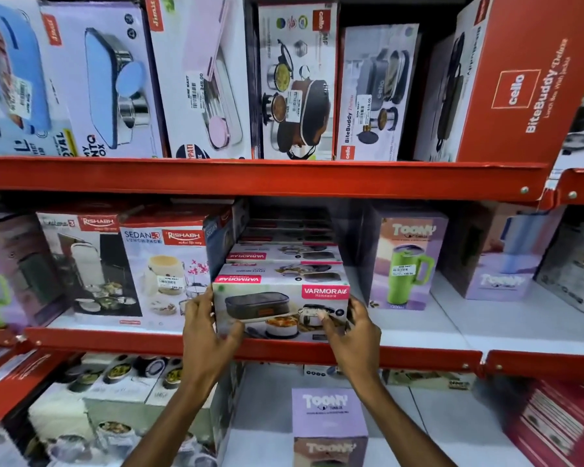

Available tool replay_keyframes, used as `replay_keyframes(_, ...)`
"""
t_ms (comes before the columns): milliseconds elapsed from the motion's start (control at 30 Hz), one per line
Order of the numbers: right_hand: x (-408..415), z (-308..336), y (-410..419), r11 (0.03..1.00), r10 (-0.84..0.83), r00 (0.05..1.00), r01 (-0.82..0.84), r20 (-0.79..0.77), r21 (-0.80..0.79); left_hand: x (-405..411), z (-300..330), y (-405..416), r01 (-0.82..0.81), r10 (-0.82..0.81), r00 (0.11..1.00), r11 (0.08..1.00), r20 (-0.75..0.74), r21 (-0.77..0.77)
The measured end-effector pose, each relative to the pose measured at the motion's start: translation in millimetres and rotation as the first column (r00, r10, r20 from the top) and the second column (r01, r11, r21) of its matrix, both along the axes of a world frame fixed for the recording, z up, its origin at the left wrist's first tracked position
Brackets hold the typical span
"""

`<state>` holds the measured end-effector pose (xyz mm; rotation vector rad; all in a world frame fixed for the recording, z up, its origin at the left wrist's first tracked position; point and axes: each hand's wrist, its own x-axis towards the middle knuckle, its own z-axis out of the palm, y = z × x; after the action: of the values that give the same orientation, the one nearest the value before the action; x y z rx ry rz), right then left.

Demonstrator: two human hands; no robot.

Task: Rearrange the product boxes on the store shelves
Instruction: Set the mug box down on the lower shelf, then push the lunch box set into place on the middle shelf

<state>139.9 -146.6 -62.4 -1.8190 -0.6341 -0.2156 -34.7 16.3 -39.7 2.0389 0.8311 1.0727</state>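
A white and pink Varmora lunch box carton [280,301] sits at the front edge of the middle shelf [418,355]. My left hand [206,328] grips its left side and my right hand [351,332] grips its right side. Two more Varmora cartons [284,256] lie stacked just behind it. To its left stands a Rishabh Sedan-3 box [166,264]. On its right, past a gap, stands a purple Toony tumbler box [405,261].
The top shelf [250,176] holds a row of upright lunch box cartons and a big red Cello BiteBuddy box [506,85]. Below, a purple Toony box [327,426] stands on the bottom shelf among other cartons. Bare white shelf shows right of the Varmora carton.
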Motion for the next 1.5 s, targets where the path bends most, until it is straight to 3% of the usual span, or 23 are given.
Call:
replay_keyframes(233, 0.7, -6.2, -18.9, 0.993, 0.118, 0.992, -0.117, 0.039, -0.02, -2.3, -25.0, -3.2, -0.026, 0.027, 0.999, 0.999, -0.038, 0.026)
replay_keyframes(300, -0.9, -1.1, -29.2, 0.989, 0.146, 0.989, -0.147, 0.029, 0.024, -9.0, -29.6, -14.8, -0.071, 0.069, 0.997, 0.996, 0.035, 0.046)
replay_keyframes(400, -6.5, -24.2, -71.3, 0.992, 0.06, 0.99, -0.073, 0.129, 0.099, -22.3, -68.7, -48.4, -0.045, 0.048, 0.991, 0.999, 0.122, -0.02)
replay_keyframes(467, -8.7, -69.2, -107.8, 0.998, -0.03, 0.99, 0.022, 0.141, 0.061, -29.8, -116.5, -69.7, 0.038, -0.036, 0.999, 0.991, 0.022, -0.126)
replay_keyframes(533, -5.7, -115.5, -132.9, 0.995, -0.005, 1.0, 0.003, -0.02, -0.1, -30.1, -160.1, -83.1, 0.156, -0.215, 0.962, 0.939, -0.168, -0.306)
replay_keyframes(600, -0.2, -152.9, -141.8, 0.916, 0.132, 0.94, -0.236, -0.314, -0.324, -21.4, -190.3, -89.1, 0.24, -0.407, 0.855, 0.859, -0.32, -0.453)
replay_keyframes(633, -0.8, -164.5, -140.6, 0.847, 0.199, 0.879, -0.377, -0.434, -0.375, -15.2, -200.2, -89.8, 0.261, -0.472, 0.814, 0.818, -0.339, -0.513)
replay_keyframes(700, -5.1, -177.9, -131.2, 0.764, 0.313, 0.787, -0.541, -0.531, -0.351, -2.9, -207.3, -91.6, 0.326, -0.552, 0.774, 0.767, -0.309, -0.553)
replay_keyframes(767, -10.1, -178.0, -122.0, 0.786, 0.35, 0.79, -0.54, -0.503, -0.301, 6.3, -207.9, -94.6, 0.388, -0.572, 0.773, 0.77, -0.276, -0.507)
replay_keyframes(900, -24.7, -136.9, -135.8, 0.863, 0.345, 0.862, -0.447, -0.371, -0.236, -10.2, -178.2, -113.9, 0.394, -0.477, 0.858, 0.849, -0.19, -0.352)
replay_keyframes(1067, -43.2, -43.7, -173.7, 0.939, 0.336, 0.936, -0.341, -0.102, -0.041, -36.2, -85.6, -139.9, 0.335, -0.336, 0.942, 0.941, -0.013, -0.055)
replay_keyframes(1167, -39.7, 8.3, -177.3, 0.954, 0.278, 0.96, -0.278, 0.012, 0.109, -25.8, -26.9, -146.3, 0.306, -0.311, 0.944, 0.95, 0.111, 0.059)
replay_keyframes(1267, -33.8, 39.1, -173.5, 0.944, 0.264, 0.964, -0.267, 0.043, 0.194, -10.6, 4.7, -146.5, 0.295, -0.307, 0.936, 0.951, 0.17, 0.093)
replay_keyframes(1500, -10.8, 51.1, -183.7, 0.957, 0.215, 0.975, -0.222, 0.058, 0.189, 26.3, 26.4, -158.0, 0.281, -0.303, 0.944, 0.946, 0.132, 0.159)
